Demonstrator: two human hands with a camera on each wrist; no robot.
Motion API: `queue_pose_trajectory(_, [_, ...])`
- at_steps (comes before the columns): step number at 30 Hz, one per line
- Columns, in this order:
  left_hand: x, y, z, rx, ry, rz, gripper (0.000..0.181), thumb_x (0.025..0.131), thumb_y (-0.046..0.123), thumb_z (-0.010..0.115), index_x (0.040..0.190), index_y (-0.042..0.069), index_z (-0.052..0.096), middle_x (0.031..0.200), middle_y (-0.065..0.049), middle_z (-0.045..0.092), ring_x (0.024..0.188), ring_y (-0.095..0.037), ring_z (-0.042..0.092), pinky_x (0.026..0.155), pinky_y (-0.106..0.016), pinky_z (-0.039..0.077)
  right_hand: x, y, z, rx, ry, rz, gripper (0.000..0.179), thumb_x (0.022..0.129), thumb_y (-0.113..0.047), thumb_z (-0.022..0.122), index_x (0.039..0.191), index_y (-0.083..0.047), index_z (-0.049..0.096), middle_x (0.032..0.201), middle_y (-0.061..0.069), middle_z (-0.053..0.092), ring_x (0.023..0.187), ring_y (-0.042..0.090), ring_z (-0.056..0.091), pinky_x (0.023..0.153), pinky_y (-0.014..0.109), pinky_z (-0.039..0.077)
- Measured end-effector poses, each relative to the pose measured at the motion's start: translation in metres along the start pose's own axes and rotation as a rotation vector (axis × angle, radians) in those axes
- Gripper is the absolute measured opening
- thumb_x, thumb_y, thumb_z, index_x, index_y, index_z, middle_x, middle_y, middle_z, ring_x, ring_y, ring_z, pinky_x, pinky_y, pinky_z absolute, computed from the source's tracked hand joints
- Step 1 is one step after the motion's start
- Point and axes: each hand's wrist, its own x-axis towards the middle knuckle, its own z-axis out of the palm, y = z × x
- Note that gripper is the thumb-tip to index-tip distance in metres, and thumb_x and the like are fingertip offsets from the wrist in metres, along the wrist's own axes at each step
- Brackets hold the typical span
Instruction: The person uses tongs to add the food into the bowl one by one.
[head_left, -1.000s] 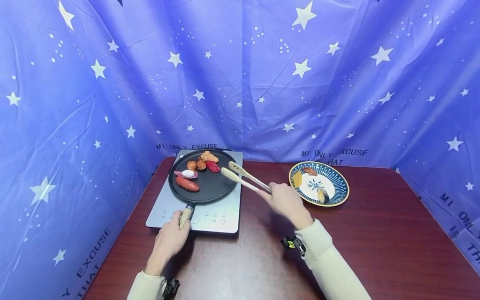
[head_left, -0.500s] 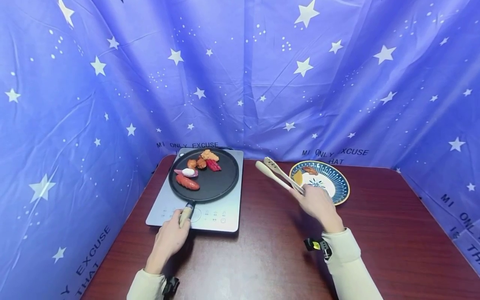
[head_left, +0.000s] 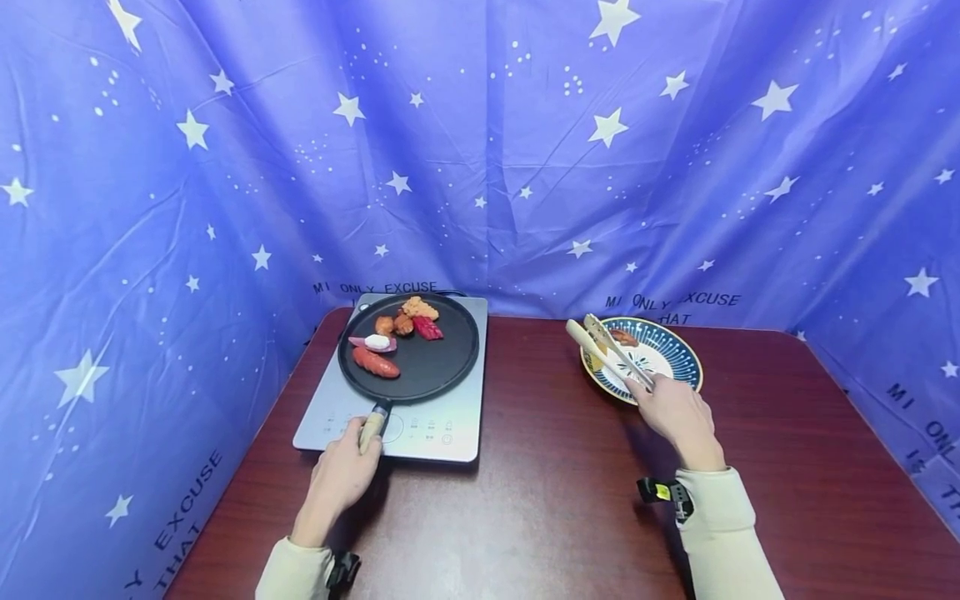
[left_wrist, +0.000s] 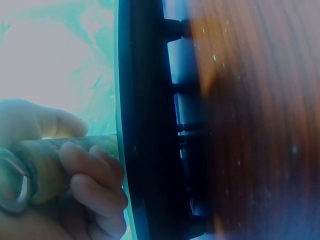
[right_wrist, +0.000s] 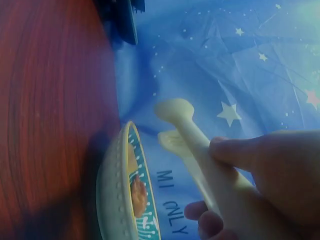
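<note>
My left hand [head_left: 341, 475] grips the pale handle [head_left: 371, 433] of a black flat pan [head_left: 427, 375], its fingers curled round it in the left wrist view. The pan bears a red sausage-like piece [head_left: 377, 363], a white-topped pink piece [head_left: 375, 342], brown balls [head_left: 403, 324], a dark red piece [head_left: 428, 329] and a golden fried piece [head_left: 420, 309]. My right hand [head_left: 681, 419] holds cream tongs [right_wrist: 195, 137], tips slightly apart with nothing between them. They overlap a blue-patterned dish [head_left: 686, 358] holding a brown piece [head_left: 624, 337] and a yellow piece [head_left: 596, 358]; my hand hides its front.
The pan sits on a silver induction cooker [head_left: 465, 433] at the back left of the dark red wooden table [head_left: 525, 500]. Blue star-patterned curtains [head_left: 487, 167] stand close behind the table and along both sides.
My right hand has carried the tongs rightward from beside the pan to over the dish. The left hand stays on the pan handle, and the food in the pan has not moved.
</note>
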Motion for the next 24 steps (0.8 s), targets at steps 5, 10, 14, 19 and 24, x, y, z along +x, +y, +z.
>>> queue_pose_trajectory(5, [-0.001,0.001,-0.001,0.003,0.0,-0.001,0.039,0.091,0.029,0.051,0.127,0.014,0.05,0.075,-0.01,0.057,0.061,-0.026,0.053,0.053,-0.042,0.039,-0.002,0.007,-0.004,-0.011,-0.008,0.022,0.062,0.093,-0.055,0.043,0.09,0.004,0.058,0.094,0.033,0.058,0.081,0.047,0.058,0.061,0.053,0.041])
queue_pose_trajectory(10, [-0.001,0.002,-0.001,-0.001,0.0,-0.005,0.039,0.091,0.029,0.051,0.126,0.014,0.051,0.075,-0.009,0.057,0.061,-0.026,0.053,0.052,-0.042,0.039,-0.005,0.011,-0.011,-0.024,-0.027,0.041,0.061,0.091,-0.057,0.044,0.089,0.003,0.058,0.089,0.03,0.059,0.077,0.044,0.058,0.058,0.05,0.041])
queue_pose_trajectory(14, [-0.001,0.002,0.0,0.0,0.001,-0.01,0.039,0.09,0.03,0.05,0.126,0.014,0.051,0.075,-0.009,0.057,0.061,-0.026,0.053,0.053,-0.041,0.039,-0.008,0.013,-0.017,-0.03,-0.052,0.048,0.06,0.091,-0.057,0.044,0.084,0.0,0.058,0.086,0.028,0.059,0.074,0.042,0.058,0.057,0.049,0.041])
queue_pose_trajectory(19, [0.0,0.001,0.0,0.004,-0.001,-0.012,0.04,0.09,0.031,0.049,0.127,0.014,0.05,0.076,-0.01,0.057,0.062,-0.026,0.053,0.053,-0.041,0.039,-0.011,0.016,-0.023,-0.044,-0.093,0.064,0.061,0.089,-0.062,0.045,0.08,-0.002,0.057,0.086,0.028,0.059,0.078,0.043,0.057,0.06,0.05,0.041])
queue_pose_trajectory(24, [0.0,0.001,0.001,0.006,-0.002,-0.014,0.04,0.09,0.03,0.049,0.127,0.014,0.05,0.076,-0.01,0.057,0.062,-0.026,0.053,0.053,-0.042,0.039,-0.012,0.023,-0.025,-0.048,-0.135,0.109,0.062,0.086,-0.065,0.046,0.078,-0.005,0.056,0.084,0.025,0.058,0.077,0.041,0.056,0.061,0.05,0.04])
